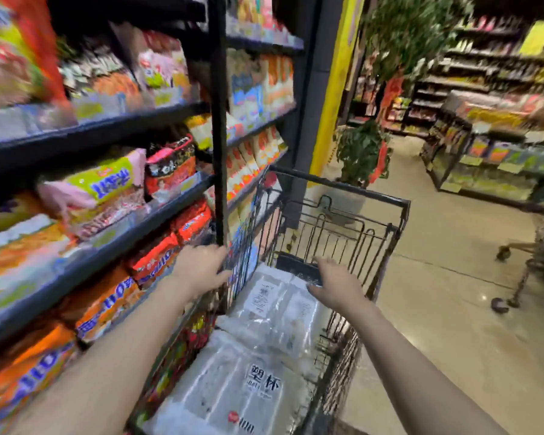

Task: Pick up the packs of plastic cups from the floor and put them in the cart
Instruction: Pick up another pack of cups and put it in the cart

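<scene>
Head view puts me looking down into the cart (343, 186), and I take that cart as my landmark for everything else. Inside its basket I count at least two packs of plastic cups: the near pack (233, 387), with printed lettering on its clear wrap, lies flat at the end closest to me, and the far pack (277, 296), with a white label, lies beyond it toward the cart's front wall, the two overlapping or touching where they meet. I judge the loading to be mostly or wholly done, since no pack shows on the strip of floor (446, 309) to the right of the cart; what lies behind or under me is out of sight, so I cannot rule out more.

My left hand (201, 271) sits at the cart's left rim, fingers curled over the wire edge, seemingly gripping it. My right hand (333, 284) hovers over the far pack with fingers spread and loose, holding nothing; whether it touches the wrap I cannot tell.

Left of the cart stands a shelf (107, 196) stacked with bright snack bags. To its right, well apart, part of a second trolley (522, 262) shows.
</scene>
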The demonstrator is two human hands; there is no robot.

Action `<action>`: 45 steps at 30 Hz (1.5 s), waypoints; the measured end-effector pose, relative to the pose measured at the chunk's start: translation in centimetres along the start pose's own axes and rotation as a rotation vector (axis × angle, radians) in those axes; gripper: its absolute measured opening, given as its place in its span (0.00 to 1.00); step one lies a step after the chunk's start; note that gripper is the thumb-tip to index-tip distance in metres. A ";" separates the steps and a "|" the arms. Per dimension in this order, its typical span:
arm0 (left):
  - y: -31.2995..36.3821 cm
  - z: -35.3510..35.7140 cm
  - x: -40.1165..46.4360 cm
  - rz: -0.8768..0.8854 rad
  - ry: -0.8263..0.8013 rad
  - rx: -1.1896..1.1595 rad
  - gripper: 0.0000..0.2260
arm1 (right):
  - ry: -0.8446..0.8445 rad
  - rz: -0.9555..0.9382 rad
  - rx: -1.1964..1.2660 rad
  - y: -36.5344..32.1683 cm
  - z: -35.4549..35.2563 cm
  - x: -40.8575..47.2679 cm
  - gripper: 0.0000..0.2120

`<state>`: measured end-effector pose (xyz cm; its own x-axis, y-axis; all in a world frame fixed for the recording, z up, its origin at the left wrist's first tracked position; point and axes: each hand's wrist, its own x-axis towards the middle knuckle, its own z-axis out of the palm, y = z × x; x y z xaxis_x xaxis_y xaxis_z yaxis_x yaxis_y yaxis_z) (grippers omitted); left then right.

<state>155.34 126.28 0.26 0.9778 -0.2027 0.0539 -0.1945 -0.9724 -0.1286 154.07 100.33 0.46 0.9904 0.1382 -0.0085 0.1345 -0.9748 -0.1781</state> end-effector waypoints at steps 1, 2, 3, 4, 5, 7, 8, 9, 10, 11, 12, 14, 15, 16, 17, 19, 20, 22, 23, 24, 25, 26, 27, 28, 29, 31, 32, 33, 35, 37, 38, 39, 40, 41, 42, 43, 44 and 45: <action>0.1 -0.7 -2.1 -0.040 0.009 -0.003 0.22 | 0.002 -0.046 -0.007 -0.4 -0.5 -1.0 0.31; 0.3 -1.3 -4.4 -0.073 0.021 -0.004 0.23 | 0.001 -0.091 -0.010 -0.9 -1.0 -1.9 0.31; 0.6 -1.9 -6.8 -0.102 0.026 -0.001 0.24 | -0.004 -0.130 -0.008 -1.5 -1.5 -3.0 0.30; 1.1 -2.5 -9.3 -0.131 0.023 0.006 0.27 | -0.012 -0.171 -0.004 -2.0 -1.8 -4.1 0.29; 1.6 -3.0 -11.7 -0.164 0.021 0.017 0.29 | -0.023 -0.212 0.000 -2.7 -2.1 -5.2 0.29; 2.3 -3.9 -16.4 -0.242 0.002 0.049 0.25 | -0.058 -0.295 0.001 -4.2 -2.3 -7.6 0.28; 2.7 -4.3 -18.7 -0.279 -0.015 0.058 0.24 | -0.069 -0.341 -0.001 -5.1 -2.4 -8.9 0.28; 3.0 -4.6 -21.0 -0.313 -0.030 0.062 0.24 | -0.077 -0.385 -0.002 -5.9 -2.4 -10.2 0.28; 3.2 -4.9 -23.3 -0.349 -0.041 0.062 0.23 | -0.080 -0.429 0.003 -7.0 -2.4 -11.4 0.28; 3.4 -5.2 -25.6 -0.391 -0.053 0.061 0.23 | -0.082 -0.470 0.006 -8.0 -2.4 -12.7 0.28; 3.5 -5.6 -27.8 -0.433 -0.053 0.059 0.22 | -0.082 -0.511 0.007 -9.1 -2.4 -13.9 0.27; 3.6 -6.4 -32.3 -0.513 -0.036 0.070 0.21 | -0.079 -0.582 0.001 -11.4 -2.4 -16.5 0.27; 3.7 -6.8 -34.5 -0.555 -0.029 0.074 0.22 | -0.078 -0.619 0.000 -12.5 -2.4 -17.8 0.28; 3.8 -7.3 -36.7 -0.601 -0.019 0.076 0.22 | -0.074 -0.658 -0.002 -13.7 -2.4 -19.2 0.29; 3.9 -7.7 -39.0 -0.650 -0.010 0.082 0.22 | -0.073 -0.698 -0.009 -14.8 -2.4 -20.5 0.29; 4.3 -8.3 -43.6 -0.742 -0.007 0.092 0.22 | -0.068 -0.786 -0.021 -16.9 -2.3 -23.4 0.29; 4.6 -8.5 -46.0 -0.782 -0.002 0.096 0.22 | -0.065 -0.832 -0.019 -17.9 -2.2 -25.0 0.29; 5.5 -8.5 -50.9 -0.857 0.001 0.095 0.22 | -0.063 -0.910 -0.018 -19.8 -1.9 -28.3 0.29; 6.1 -8.5 -53.3 -0.891 0.004 0.090 0.22 | -0.064 -0.945 -0.024 -20.6 -1.8 -30.1 0.29; 6.8 -8.5 -55.9 -0.928 0.012 0.083 0.22 | -0.060 -0.981 -0.035 -21.3 -1.5 -32.0 0.29; 7.7 -8.5 -58.5 -0.966 0.017 0.071 0.22 | -0.056 -1.014 -0.049 -21.8 -1.3 -34.0 0.30; 8.7 -8.5 -61.0 -1.014 0.017 0.052 0.22 | -0.056 -1.045 -0.059 -22.3 -1.0 -35.9 0.30; 9.9 -8.4 -63.7 -1.065 0.012 0.044 0.22 | -0.060 -1.073 -0.067 -22.7 -0.7 -37.9 0.31; 11.1 -8.4 -66.5 -1.115 0.015 0.052 0.23 | -0.063 -1.104 -0.072 -23.1 -0.3 -39.9 0.31; 12.6 -8.2 -69.4 -1.168 0.004 0.050 0.23 | -0.067 -1.139 -0.076 -23.5 0.0 -42.1 0.32; 16.1 -8.4 -75.3 -1.274 0.024 0.028 0.27 | -0.079 -1.211 -0.077 -24.2 0.8 -46.7 0.33; 18.0 -8.6 -78.3 -1.327 0.034 0.010 0.28 | -0.085 -1.252 -0.079 -24.6 1.1 -49.3 0.33; 19.9 -9.0 -81.2 -1.389 0.022 0.015 0.28 | -0.093 -1.299 -0.081 -24.9 1.3 -51.7 0.34; 23.8 -9.8 -86.5 -1.511 0.021 0.086 0.23 | -0.118 -1.384 -0.061 -25.6 1.8 -56.7 0.34; 27.1 -10.7 -91.1 -1.599 -0.030 0.078 0.21 | -0.139 -1.463 -0.029 -26.3 2.2 -61.5 0.33; 28.5 -11.0 -93.2 -1.635 -0.052 0.085 0.21 | -0.156 -1.505 -0.017 -26.5 2.5 -63.8 0.33; 29.9 -11.4 -95.1 -1.676 -0.068 0.080 0.21 | -0.167 -1.550 -0.004 -26.8 2.5 -66.0 0.32; 31.3 -12.1 -96.8 -1.716 -0.069 0.087 0.21 | -0.177 -1.588 -0.005 -27.0 2.6 -68.1 0.32; 32.7 -12.3 -98.5 -1.757 -0.077 0.097 0.22 | -0.179 -1.623 0.002 -27.4 2.7 -70.2 0.31; 34.1 -12.5 -100.2 -1.811 -0.070 0.103 0.22 | -0.184 -1.652 0.005 -27.7 2.7 -72.2 0.31; 35.5 -12.7 -101.9 -1.866 -0.067 0.087 0.22 | -0.185 -1.687 0.018 -28.2 2.8 -74.1 0.31; 36.8 -12.7 -103.5 -1.911 -0.066 0.082 0.21 | -0.191 -1.722 0.036 -28.5 2.8 -76.0 0.31; 38.2 -12.9 -105.0 -1.950 -0.063 0.087 0.21 | -0.203 -1.763 0.054 -28.9 2.9 -77.8 0.31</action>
<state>44.25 108.95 2.42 -0.1842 0.9743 0.1299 0.9828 0.1841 0.0128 72.98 118.29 3.38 -0.3338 0.9372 0.1009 0.9282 0.3455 -0.1384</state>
